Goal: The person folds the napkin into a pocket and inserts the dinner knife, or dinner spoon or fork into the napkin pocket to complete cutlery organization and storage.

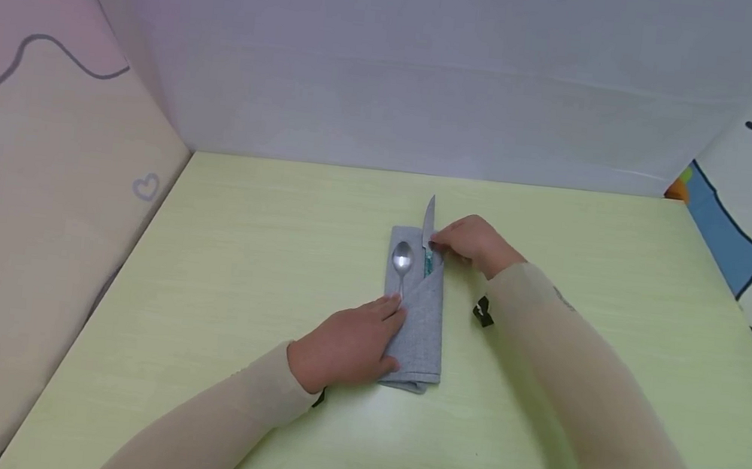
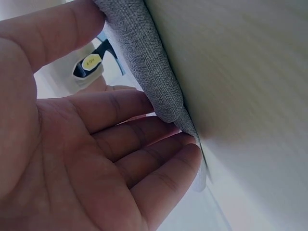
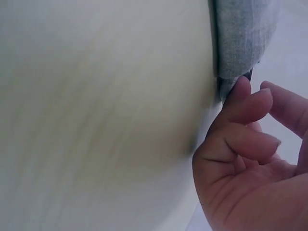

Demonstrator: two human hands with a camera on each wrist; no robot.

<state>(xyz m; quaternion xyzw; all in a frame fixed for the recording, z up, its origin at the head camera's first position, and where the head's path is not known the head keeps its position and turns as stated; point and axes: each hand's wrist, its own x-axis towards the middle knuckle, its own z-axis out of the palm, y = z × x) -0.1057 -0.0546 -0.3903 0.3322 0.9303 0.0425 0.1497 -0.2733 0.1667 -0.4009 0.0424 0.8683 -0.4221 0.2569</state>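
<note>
A folded grey cloth napkin (image 1: 424, 330) lies lengthwise on the table, with a diagonal pocket fold. A metal spoon (image 1: 402, 257) lies on its left half, bowl at the far end. The knife (image 1: 429, 221) sticks out beyond the far edge, its teal handle tucked into the pocket. My left hand (image 1: 352, 342) rests on the napkin's left side, fingertips over the spoon's handle and thumb near the bottom edge. In the left wrist view its fingers run straight along the grey napkin (image 2: 144, 62). With bent fingers, my right hand (image 1: 477, 243) pinches the knife where blade meets handle.
The pale yellow-green table (image 1: 267, 239) ends at a plain light wall (image 1: 429, 104). Printed panels stand on both sides, a left one (image 1: 29, 231) and a right one (image 1: 745, 217). A black strap end (image 1: 483, 312) hangs by the right wrist.
</note>
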